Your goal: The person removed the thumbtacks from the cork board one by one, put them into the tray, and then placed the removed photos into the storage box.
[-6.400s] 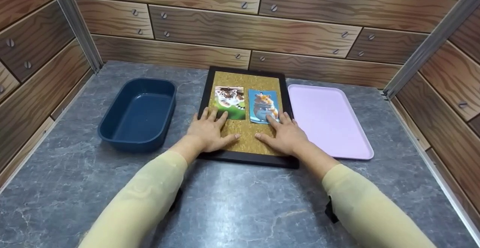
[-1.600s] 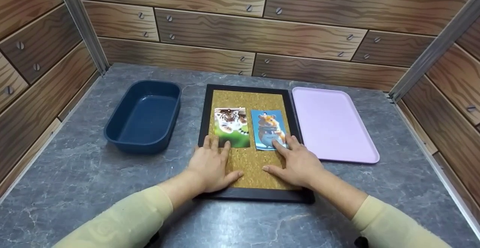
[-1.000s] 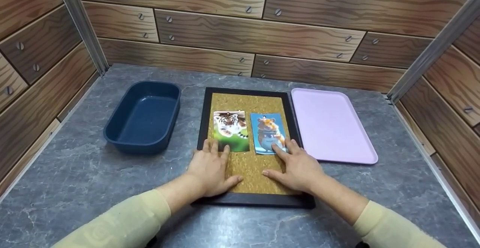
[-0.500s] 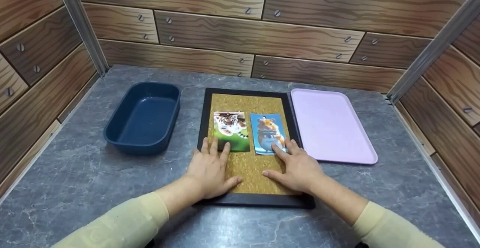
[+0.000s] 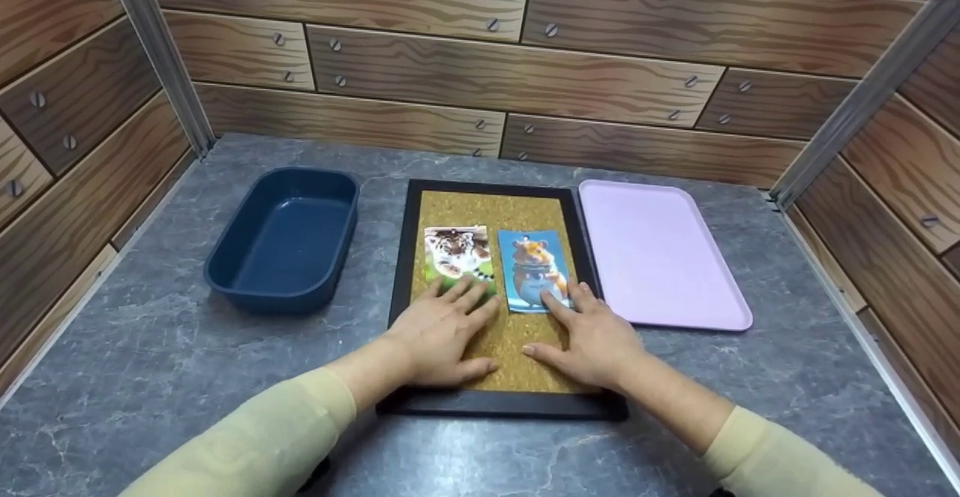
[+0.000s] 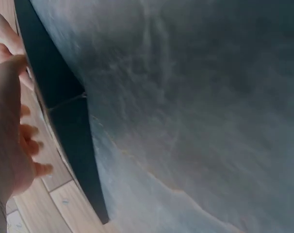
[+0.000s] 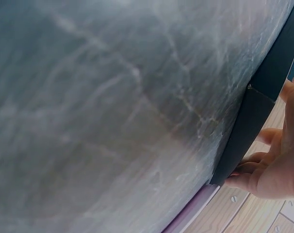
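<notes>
A cork board (image 5: 517, 362) with a black frame (image 5: 502, 405) lies flat on the table. Two picture cards are on it side by side: a tiger card (image 5: 456, 253) at left and a hamster card (image 5: 534, 268) at right. Each has a small pin-like spot at its top. My left hand (image 5: 442, 335) is spread on the board, fingertips over the tiger card's lower part, hiding it. My right hand (image 5: 596, 343) rests on the right side, index fingertip at the hamster card's lower part. The left wrist view catches the frame's side (image 6: 74, 121) beside the fingers.
A deep blue bin (image 5: 281, 238) stands left of the board. Close against the board's right side lies a flat lilac tray (image 5: 664, 253). Wood-patterned walls (image 5: 420, 61) enclose the grey marbled table (image 5: 127, 317) at the back and sides.
Since the oldest frame the board, cards and both hands have come nearer to me. In the last half second my left hand has shifted right, over the tiger card's lower edge.
</notes>
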{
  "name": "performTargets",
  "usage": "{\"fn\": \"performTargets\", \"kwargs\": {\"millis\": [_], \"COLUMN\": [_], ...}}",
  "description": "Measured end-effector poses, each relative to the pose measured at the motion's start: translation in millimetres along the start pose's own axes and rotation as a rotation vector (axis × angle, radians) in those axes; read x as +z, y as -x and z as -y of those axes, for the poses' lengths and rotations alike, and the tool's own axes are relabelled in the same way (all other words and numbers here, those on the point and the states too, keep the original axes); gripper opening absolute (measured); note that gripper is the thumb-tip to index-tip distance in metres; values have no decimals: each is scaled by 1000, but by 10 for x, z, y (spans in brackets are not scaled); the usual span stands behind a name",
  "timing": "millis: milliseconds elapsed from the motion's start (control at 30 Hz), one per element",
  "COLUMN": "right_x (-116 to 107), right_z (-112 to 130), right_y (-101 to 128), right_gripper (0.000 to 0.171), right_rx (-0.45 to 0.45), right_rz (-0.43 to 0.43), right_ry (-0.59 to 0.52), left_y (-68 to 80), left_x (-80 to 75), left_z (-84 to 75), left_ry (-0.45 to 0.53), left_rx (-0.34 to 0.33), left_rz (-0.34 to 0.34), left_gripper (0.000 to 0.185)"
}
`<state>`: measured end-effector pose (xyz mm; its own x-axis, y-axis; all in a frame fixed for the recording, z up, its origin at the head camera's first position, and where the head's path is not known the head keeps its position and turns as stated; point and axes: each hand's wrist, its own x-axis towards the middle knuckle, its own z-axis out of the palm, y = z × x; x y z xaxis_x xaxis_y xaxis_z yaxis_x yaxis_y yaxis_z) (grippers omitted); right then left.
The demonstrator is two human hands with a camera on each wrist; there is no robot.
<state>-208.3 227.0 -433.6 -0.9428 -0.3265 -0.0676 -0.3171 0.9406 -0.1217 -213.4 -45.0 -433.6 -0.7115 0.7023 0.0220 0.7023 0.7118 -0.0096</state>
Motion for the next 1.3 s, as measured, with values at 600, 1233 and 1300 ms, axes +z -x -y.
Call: {"fn": "performTargets", "kwargs": {"millis": [600,1233,1300], "right_x": [-6,-68,-89], "right_z": [12,-2,-8], "right_y": [1,-10,-11], "right_gripper": [95,94,94], "right_rx": [-5,-35,-40], "right_rz": [10,-3,6], "right_ry": [-12,-7,-13], "left_y": [-318,-336,-333], "left_x": [203,272,281], "left_z": [204,229,230], "left_ry": [-19,-40,-40], "left_rx": [271,312,313], "left_rz": [-37,-21,-26], "left_gripper": [86,80,80]}}
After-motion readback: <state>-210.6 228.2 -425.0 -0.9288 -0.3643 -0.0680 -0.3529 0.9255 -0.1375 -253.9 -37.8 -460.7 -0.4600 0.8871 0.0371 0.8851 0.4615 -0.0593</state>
